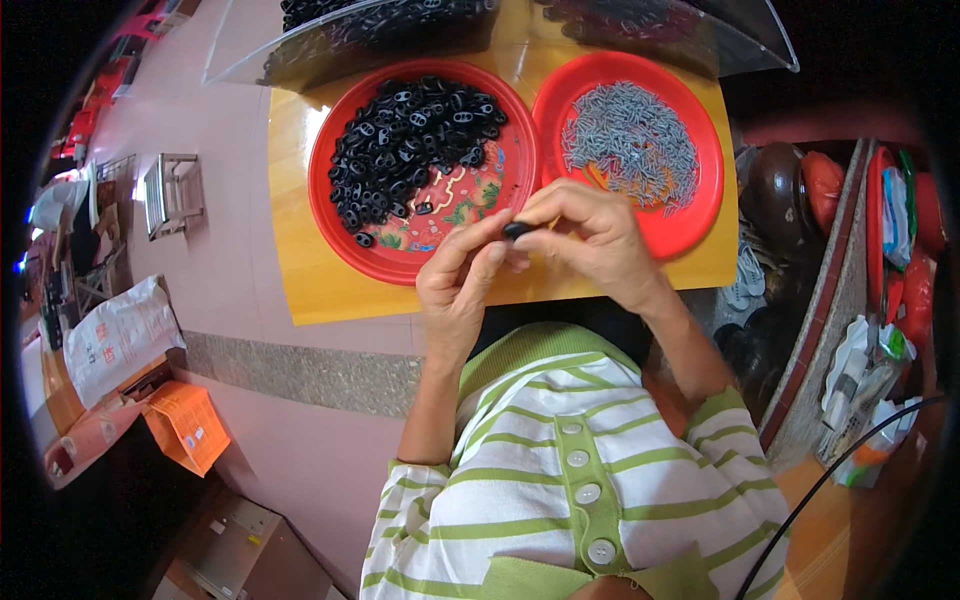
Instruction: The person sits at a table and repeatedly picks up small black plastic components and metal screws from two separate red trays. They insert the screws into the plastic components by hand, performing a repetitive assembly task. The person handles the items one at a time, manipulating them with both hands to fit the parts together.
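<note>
Pinched between the fingertips of both hands, just in front of the two trays, is a small black plastic cord-lock piece (516, 230). My left hand (464, 268) grips it from the left with thumb and forefinger. From the right, the bent fingers of my right hand (592, 238) close on its other side and partly cover it. Beyond my left hand, a round red tray (325, 215) bears a heap of similar black pieces (400, 130), oval with two holes. To its right, a red plate (708, 130) carries many small grey metal pieces that look like springs (630, 140).
Behind the trays a clear plastic bin (520, 45) holds more black pieces. All stand on a yellow board (300, 285) in front of me. A small metal stool (170, 195) and an orange paper bag (187, 428) are at the left; a cable (830, 480) curves at the lower right.
</note>
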